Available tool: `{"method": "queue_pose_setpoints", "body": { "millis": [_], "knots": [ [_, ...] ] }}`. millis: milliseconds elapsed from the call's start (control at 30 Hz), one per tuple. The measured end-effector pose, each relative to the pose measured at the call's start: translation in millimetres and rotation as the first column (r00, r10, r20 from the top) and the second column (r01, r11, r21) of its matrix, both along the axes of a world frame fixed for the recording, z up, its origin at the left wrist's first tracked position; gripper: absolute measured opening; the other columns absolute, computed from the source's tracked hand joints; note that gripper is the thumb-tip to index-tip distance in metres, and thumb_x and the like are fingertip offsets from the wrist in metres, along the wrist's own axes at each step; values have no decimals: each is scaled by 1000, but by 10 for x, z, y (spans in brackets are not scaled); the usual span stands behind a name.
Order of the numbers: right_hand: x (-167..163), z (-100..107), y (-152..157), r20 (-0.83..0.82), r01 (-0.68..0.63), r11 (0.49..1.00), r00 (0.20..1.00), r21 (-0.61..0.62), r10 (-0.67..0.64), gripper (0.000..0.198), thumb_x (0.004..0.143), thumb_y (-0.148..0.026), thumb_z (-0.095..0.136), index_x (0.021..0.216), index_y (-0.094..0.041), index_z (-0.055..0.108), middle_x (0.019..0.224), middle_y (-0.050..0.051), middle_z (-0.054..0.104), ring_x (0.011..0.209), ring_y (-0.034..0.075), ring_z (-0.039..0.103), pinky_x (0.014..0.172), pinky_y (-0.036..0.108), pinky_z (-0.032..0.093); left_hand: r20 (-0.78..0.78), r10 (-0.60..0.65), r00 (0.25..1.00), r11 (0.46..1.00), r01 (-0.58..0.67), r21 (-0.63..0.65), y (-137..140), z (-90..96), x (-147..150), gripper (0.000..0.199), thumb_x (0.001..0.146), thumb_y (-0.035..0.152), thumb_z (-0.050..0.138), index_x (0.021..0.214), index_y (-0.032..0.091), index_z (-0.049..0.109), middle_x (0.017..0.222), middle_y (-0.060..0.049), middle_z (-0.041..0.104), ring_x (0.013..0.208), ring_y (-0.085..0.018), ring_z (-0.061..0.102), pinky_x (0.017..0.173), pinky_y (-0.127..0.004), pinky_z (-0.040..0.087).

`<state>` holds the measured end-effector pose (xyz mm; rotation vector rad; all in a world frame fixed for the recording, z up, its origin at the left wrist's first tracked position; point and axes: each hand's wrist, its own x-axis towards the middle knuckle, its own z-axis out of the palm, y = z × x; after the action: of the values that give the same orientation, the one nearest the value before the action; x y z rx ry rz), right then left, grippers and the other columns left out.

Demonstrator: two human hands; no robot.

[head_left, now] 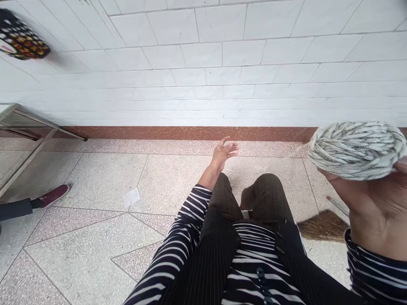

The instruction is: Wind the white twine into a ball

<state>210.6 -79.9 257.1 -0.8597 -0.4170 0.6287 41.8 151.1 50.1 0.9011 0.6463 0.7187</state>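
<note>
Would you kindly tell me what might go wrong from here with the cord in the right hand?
First, the coil of grey-white cord is held by the right hand alone, with the left hand empty and apart, so it might slip. Second, a pale strand seems to stick out at its left end and could snag or tangle. Third, the broom beside the right knee might trip someone.
</note>
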Motion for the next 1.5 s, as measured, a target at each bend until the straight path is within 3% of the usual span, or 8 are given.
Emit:
{"method": "queue_pose_setpoints", "body": {
  "millis": [133,267,500,667,867,1000,1133,1500],
  "knots": [
    [22,12,157,27,-141,989,990,-33,142,23,57,-31,79,76,-38,67,86,-11,78,123,35,63,99,53,56,-204,-134,970,986,151,67,-193,-360,124,53,86,39,72,131,17,55,117,-14,70,101,-19,69,91,-36,54],
    [-17,68,343,92,-261,963,959,-63,266,23,59,-35,73,81,-43,70,86,-13,79,127,37,60,103,59,52,-452,-293,843,883,419,210,-507,-775,329,48,83,28,71,128,14,60,123,-15,68,109,-22,66,97,-38,51],
    [-110,233,319,126,-314,946,938,-83,323,15,61,-37,75,74,-44,70,85,-13,78,128,38,60,100,55,55,-619,-196,760,684,558,469,-676,-1091,717,55,87,16,60,141,18,55,147,-13,55,135,-26,51,114,-41,39],
    [-110,290,277,116,-250,968,961,-35,252,35,57,-34,75,91,-42,73,87,-7,78,115,39,67,90,62,59,-695,-278,663,608,681,407,-673,-1202,757,18,88,28,61,94,15,73,101,-8,73,97,-23,65,90,-32,48],
    [62,296,283,138,-200,980,971,17,196,22,61,-33,78,80,-39,71,79,-6,76,113,36,69,93,58,58,-740,-122,662,721,571,393,-545,-1135,355,39,88,38,61,57,16,53,54,4,41,54,-11,37,58,-24,28],
    [292,235,336,173,-99,994,979,-37,104,23,56,-33,84,73,-38,69,77,-8,77,116,38,66,100,55,54,-716,6,698,801,426,421,-524,-919,85,21,88,35,61,89,17,71,61,3,54,58,-12,45,61,-23,31],
    [321,151,437,105,-129,992,986,4,128,22,55,-30,79,72,-39,67,78,-6,76,118,34,64,96,57,54,-629,-79,773,835,395,382,-748,-684,30,40,88,41,60,119,17,68,65,2,64,56,-12,45,60,-24,34],
    [25,345,579,77,-269,955,962,127,260,22,57,-25,77,64,-33,58,69,-8,71,106,23,69,102,46,54,-539,-424,728,665,654,361,-1458,-850,153,24,89,33,56,84,17,73,81,-2,73,79,-15,64,76,-25,46]
  ]
}}
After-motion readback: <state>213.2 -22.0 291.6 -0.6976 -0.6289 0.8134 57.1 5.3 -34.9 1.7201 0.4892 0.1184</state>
